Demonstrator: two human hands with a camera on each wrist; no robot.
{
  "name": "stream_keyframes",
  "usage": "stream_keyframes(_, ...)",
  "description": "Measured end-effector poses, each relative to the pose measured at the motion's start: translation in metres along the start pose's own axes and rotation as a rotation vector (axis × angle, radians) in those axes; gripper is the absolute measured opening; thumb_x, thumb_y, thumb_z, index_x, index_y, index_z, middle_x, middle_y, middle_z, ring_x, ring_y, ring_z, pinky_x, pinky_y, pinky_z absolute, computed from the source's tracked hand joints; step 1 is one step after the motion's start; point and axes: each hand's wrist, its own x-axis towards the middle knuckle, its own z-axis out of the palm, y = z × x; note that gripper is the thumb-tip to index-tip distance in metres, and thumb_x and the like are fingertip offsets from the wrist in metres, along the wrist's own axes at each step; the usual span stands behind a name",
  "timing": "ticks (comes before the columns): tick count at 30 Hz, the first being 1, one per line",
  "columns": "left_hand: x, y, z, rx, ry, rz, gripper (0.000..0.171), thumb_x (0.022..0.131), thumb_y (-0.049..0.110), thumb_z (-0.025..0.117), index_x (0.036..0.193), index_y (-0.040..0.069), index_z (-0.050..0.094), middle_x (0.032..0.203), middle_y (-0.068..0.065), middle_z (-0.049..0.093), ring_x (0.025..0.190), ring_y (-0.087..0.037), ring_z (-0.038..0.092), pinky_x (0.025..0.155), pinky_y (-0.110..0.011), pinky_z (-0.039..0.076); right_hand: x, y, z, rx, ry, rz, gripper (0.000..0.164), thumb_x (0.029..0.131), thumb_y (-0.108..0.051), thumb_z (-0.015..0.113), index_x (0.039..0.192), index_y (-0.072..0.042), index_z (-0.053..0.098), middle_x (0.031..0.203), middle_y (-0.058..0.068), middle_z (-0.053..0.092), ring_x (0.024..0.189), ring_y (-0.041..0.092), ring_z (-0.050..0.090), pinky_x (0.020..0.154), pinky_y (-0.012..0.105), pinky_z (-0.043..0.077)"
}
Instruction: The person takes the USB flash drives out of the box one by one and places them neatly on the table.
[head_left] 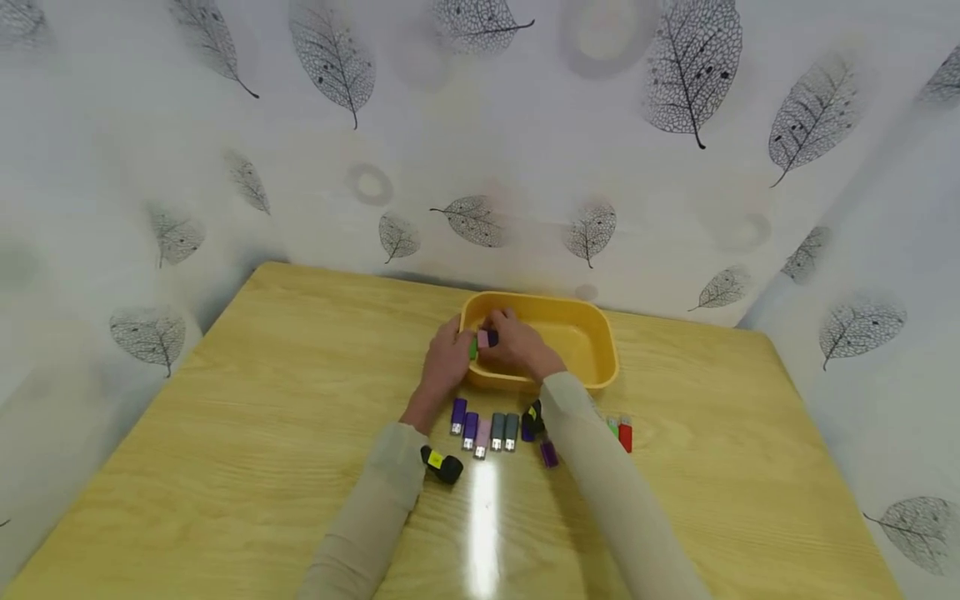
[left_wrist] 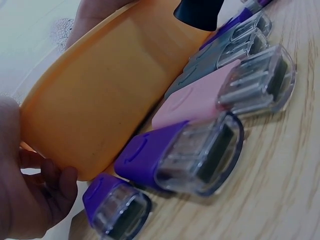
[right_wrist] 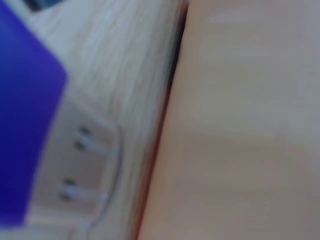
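A yellow-orange plastic tub (head_left: 551,297) stands on the table near the wall. My left hand (head_left: 447,358) grips its left side; in the left wrist view the fingers (left_wrist: 62,190) curl under the tub's corner. A green USB flash drive (head_left: 472,348) shows beside the left thumb. Inside the tub, my right hand (head_left: 517,340) has its fingers bent around small drives. A pink one (head_left: 483,339) and a dark one (head_left: 492,337) show at its fingers, and the fingertips are partly hidden. In the right wrist view a purple drive (right_wrist: 25,115) lies beside the tub wall (right_wrist: 235,120).
In front of the tub lies a row of capped USB drives: purple (head_left: 459,414), pink (head_left: 482,439) and grey (head_left: 498,432). Another purple drive (head_left: 549,453) lies by the right forearm. A red drive (head_left: 626,435) and a green one (head_left: 613,427) are right of it.
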Motion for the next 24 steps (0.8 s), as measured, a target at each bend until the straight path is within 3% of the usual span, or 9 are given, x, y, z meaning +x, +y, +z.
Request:
stream_keyframes(9, -0.0030, -0.0011, 0.0016, -0.025, -0.010, -0.034, 0.032, 0.093, 0.021, 0.040, 0.118, 0.010, 0.056, 0.098, -0.008, 0.058, 0.080, -0.020, 0.053, 0.068, -0.039, 0.048, -0.0055, -0.0021, 0.0000, 0.028, 0.011, -0.013, 0.045, 0.078, -0.033, 0.067, 0.113, -0.011, 0.049, 0.113, 0.008, 0.043, 0.089, 0.023, 0.050, 0.084, 0.040, 0.048)
stream_keyframes(13, -0.0033, -0.0005, 0.0041, -0.004, -0.026, -0.012, 0.029, 0.093, 0.021, 0.040, 0.113, 0.008, 0.057, 0.092, -0.007, 0.058, 0.076, -0.020, 0.052, 0.065, -0.037, 0.047, -0.0077, 0.0014, 0.0008, 0.026, 0.012, -0.001, 0.045, 0.078, -0.032, 0.067, 0.112, -0.010, 0.049, 0.113, 0.009, 0.044, 0.088, 0.024, 0.049, 0.083, 0.041, 0.048)
stream_keyframes(19, 0.0016, -0.0007, 0.0065, -0.006, -0.039, -0.019, 0.031, 0.093, 0.022, 0.039, 0.116, 0.010, 0.055, 0.099, -0.006, 0.059, 0.079, -0.018, 0.053, 0.067, -0.036, 0.049, -0.0052, 0.0036, -0.0021, 0.022, 0.019, -0.002, 0.045, 0.078, -0.032, 0.067, 0.113, -0.009, 0.048, 0.115, 0.011, 0.044, 0.091, 0.025, 0.049, 0.086, 0.042, 0.047)
stream_keyframes(24, -0.0005, -0.0044, 0.0004, 0.000, -0.016, -0.025, 0.030, 0.092, 0.022, 0.039, 0.114, 0.010, 0.056, 0.097, -0.007, 0.058, 0.078, -0.019, 0.053, 0.066, -0.038, 0.048, 0.0003, -0.0006, 0.0007, 0.009, 0.004, -0.013, 0.044, 0.077, -0.031, 0.067, 0.111, -0.010, 0.049, 0.115, 0.012, 0.043, 0.089, 0.025, 0.049, 0.083, 0.042, 0.047)
